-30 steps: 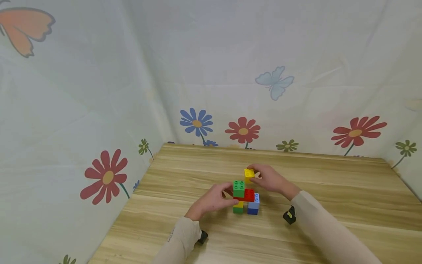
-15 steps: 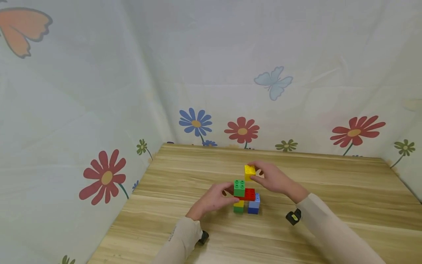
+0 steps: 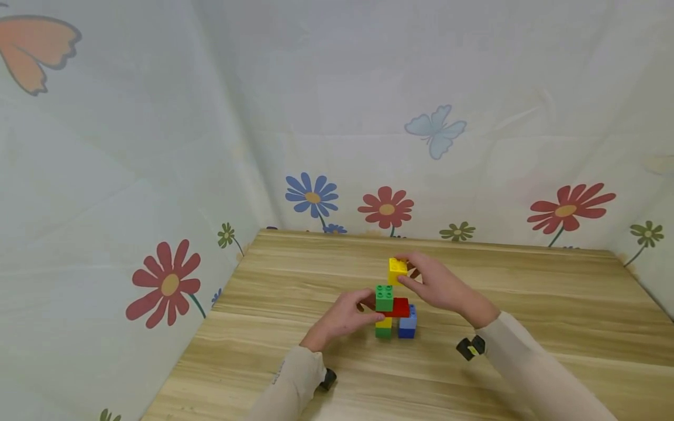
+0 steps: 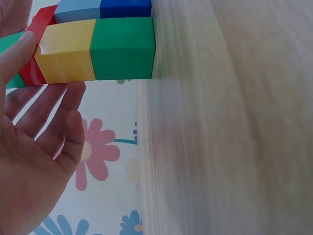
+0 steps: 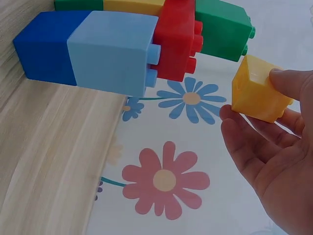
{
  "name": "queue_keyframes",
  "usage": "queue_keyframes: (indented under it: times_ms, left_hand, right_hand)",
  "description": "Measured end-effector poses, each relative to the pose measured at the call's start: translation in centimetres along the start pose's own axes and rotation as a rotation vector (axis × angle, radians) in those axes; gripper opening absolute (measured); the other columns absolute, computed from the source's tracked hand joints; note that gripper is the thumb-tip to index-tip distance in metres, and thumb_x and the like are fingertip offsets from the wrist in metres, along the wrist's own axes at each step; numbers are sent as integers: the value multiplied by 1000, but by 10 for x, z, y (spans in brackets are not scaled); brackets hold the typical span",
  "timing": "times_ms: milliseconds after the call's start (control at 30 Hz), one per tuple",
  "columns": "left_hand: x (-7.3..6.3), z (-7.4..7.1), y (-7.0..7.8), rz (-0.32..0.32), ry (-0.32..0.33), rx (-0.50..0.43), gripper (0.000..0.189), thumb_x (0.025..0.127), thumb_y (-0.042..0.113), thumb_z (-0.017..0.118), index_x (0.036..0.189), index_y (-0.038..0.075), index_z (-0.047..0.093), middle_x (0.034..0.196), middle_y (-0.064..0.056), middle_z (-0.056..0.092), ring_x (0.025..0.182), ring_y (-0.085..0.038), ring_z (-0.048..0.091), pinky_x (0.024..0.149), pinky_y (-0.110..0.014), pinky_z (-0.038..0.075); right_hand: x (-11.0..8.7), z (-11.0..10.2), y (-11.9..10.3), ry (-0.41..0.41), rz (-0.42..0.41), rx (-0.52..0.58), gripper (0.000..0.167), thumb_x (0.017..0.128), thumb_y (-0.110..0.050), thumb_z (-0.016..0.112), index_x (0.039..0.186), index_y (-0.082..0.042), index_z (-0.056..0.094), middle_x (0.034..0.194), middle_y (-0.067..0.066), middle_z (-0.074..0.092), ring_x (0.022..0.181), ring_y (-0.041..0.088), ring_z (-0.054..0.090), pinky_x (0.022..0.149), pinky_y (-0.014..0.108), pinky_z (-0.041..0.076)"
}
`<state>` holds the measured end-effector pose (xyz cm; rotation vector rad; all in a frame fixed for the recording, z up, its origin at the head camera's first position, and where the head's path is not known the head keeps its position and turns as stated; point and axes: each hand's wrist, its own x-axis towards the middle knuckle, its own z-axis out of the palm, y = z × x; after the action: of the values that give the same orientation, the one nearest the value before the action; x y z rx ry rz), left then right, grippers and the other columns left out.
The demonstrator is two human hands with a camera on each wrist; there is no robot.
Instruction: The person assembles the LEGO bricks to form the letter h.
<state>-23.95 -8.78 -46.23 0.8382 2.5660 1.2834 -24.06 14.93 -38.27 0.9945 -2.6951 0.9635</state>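
Between the thumb and fingers of my right hand [image 3: 442,286] is a yellow brick [image 5: 261,90], held in the air just above a green brick [image 3: 384,299]. That green brick sits on the left end of a red brick [image 3: 400,307], which bridges two columns. The left column is a yellow brick [image 4: 66,51] on a green one [image 4: 122,49]. A light blue brick [image 5: 112,51] on a dark blue one [image 5: 49,48] forms the right column. My left hand [image 3: 344,316] grips the bridge's left end, thumb in front on the red brick and fingers behind.
The structure stands on a wood-grain table [image 3: 295,257]. White cloth printed with flowers and butterflies [image 3: 337,117] hangs behind the table and along its left side. Black wrist devices [image 3: 470,348] are at both wrists.
My right hand has raised the yellow brick slightly and brought it a little left, over the upper green brick. My left hand stays at the structure, shifting barely with the view.
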Motion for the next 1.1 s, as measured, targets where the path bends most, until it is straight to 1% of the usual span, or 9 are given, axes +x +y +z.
queue_keyframes:
  times_ms: [167, 233, 367, 500, 700, 900, 1100]
  left_hand:
    - [0, 1, -1, -9, 3, -2, 30, 86, 43, 67, 112, 27, 63, 97, 15, 62, 91, -7, 57, 79, -26, 47]
    - [0, 1, 0, -14, 2, -1, 30, 86, 43, 67, 112, 28, 63, 98, 15, 62, 92, -7, 57, 79, -26, 47]
    - [0, 1, 0, -16, 3, -7, 29, 87, 42, 67, 112, 28, 63, 98, 16, 62, 92, -8, 57, 79, -27, 47]
    - [0, 1, 1, -5, 5, -7, 30, 87, 39, 67, 113, 25, 63, 99, 15, 63, 92, -7, 57, 78, -27, 47]
    - [0, 1, 2, 3, 7, -3, 30, 88, 38, 66, 114, 25, 63, 100, 14, 63, 92, -6, 57, 78, -28, 47]
    - [1, 1, 1, 11, 7, 4, 30, 88, 38, 67, 115, 24, 63, 100, 15, 63, 92, -6, 57, 78, -28, 46]
    - [1, 1, 1, 14, 9, 12, 31, 88, 37, 67, 115, 24, 62, 100, 14, 63, 91, -6, 57, 77, -28, 46]
  right_hand:
    - [-1, 1, -4, 15, -32, -10, 43, 92, -17, 64, 130, -3, 48, 116, 7, 56, 93, 19, 57, 80, 37, 52]
    - [-2, 1, -7, 12, -43, -7, 43, 91, -17, 64, 130, -4, 48, 116, 6, 56, 94, 18, 57, 80, 35, 52]
    - [-3, 2, -11, -1, -55, 2, 44, 92, -18, 63, 131, -5, 47, 117, 6, 55, 94, 19, 57, 79, 36, 52]
    - [-4, 3, -14, -22, -56, 7, 45, 92, -21, 63, 132, -6, 47, 117, 5, 55, 95, 18, 56, 78, 36, 52]
    - [-4, 6, -14, -42, -48, 14, 45, 93, -23, 62, 132, -7, 47, 115, 2, 56, 95, 15, 55, 77, 31, 52]
    - [-5, 6, -15, -48, -46, 18, 45, 93, -24, 62, 132, -8, 47, 115, 1, 56, 94, 14, 55, 76, 27, 51]
    - [-5, 6, -17, -55, -41, 32, 46, 93, -25, 62, 132, -7, 47, 116, 1, 56, 94, 15, 56, 76, 32, 53]
